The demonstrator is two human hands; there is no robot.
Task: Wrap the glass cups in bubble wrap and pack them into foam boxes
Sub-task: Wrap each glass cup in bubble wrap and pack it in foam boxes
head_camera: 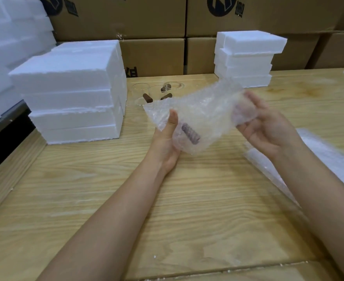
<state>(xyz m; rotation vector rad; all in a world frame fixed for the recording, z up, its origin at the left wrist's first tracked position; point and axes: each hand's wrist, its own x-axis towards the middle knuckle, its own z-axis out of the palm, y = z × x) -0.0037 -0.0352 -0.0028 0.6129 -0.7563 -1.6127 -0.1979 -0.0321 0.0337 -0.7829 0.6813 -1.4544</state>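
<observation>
Wrapped cup (189, 135) between hands; left hand (166, 141) grips it; right hand (265, 126) pinches bubble wrap (207, 109).

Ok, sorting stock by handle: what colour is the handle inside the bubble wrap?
The handle is dark brown; head view.

Left hand (167, 142), right hand (268, 126) gripping bubble wrap (199, 110)

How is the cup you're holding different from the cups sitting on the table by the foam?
The wrapped cup is covered in cloudy bubble wrap; the bare cups are clear and uncovered. The wrapped cup is held up, tilted, by the left hand and right hand; the bare cups rest on the table. Both kinds have a brown handle.
</observation>
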